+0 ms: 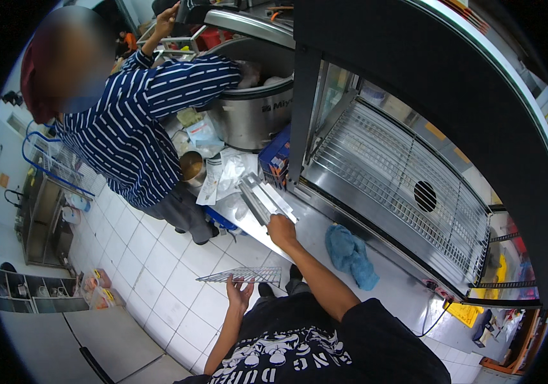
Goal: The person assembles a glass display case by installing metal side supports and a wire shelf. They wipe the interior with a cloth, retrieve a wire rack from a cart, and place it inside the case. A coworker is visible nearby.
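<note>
My left hand [240,293] is closed on the edge of a small wire rack [258,275], holding it over the tiled floor in front of me. My right hand [282,232] grips the near end of some long, silvery sheet-metal pieces [261,200] with folded edges. They lie over the metal counter [315,238], close to white paper and plastic wrapping [230,174]; I cannot tell whether they rest on it. A crumpled blue cloth [351,256] is on the counter, right of my right forearm.
An open, black-framed display cabinet [402,176] with a wire shelf stands on the right. A co-worker in a striped shirt [136,121] reaches into a large steel cooker [248,121] at the back. A small metal pot [192,168] and blue box [275,157] are nearby.
</note>
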Tool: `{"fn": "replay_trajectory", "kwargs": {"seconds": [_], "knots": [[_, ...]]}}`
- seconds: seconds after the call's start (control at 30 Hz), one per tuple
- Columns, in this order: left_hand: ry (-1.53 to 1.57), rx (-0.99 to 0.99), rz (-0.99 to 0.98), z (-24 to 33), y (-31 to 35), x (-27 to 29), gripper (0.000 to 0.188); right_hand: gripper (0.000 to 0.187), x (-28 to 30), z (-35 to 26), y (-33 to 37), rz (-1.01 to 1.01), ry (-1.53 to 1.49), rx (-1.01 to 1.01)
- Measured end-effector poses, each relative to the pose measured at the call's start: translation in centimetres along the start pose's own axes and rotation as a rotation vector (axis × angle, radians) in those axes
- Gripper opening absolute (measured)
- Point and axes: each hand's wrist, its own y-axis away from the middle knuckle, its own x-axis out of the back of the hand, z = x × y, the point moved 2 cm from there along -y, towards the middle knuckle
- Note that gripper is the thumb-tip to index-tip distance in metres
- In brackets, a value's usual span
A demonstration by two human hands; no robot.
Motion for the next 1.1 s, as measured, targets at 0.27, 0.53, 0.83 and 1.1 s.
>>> {"fn": "replay_trajectory", "kwargs": {"seconds": [0.27, 0.53, 0.83, 1.1], "knots": [[-0.01, -0.028, 0.069, 0.0, -0.5, -0.2, 0.04, 0.018, 3.1, 5.4, 3.5, -0.28, -0.926, -0.138], [-0.042, -0.056, 0.028, 0.0, -1.2, -0.3, 0.039, 0.012, 7.7, 10.7, 9.0, -0.063, -0.364, -0.107], [-0.035, -0.067, 0.017, -0.1, -2.0, -0.3, 0.041, 0.018, 8.5, 6.1, 7.0, 0.243, -0.092, 0.067], [-0.041, -0.111, 0.071, -0.7, -2.3, -0.3, 0.037, 0.016, 4.2, 4.4, -0.7, 0.139, -0.112, 0.115]]}}
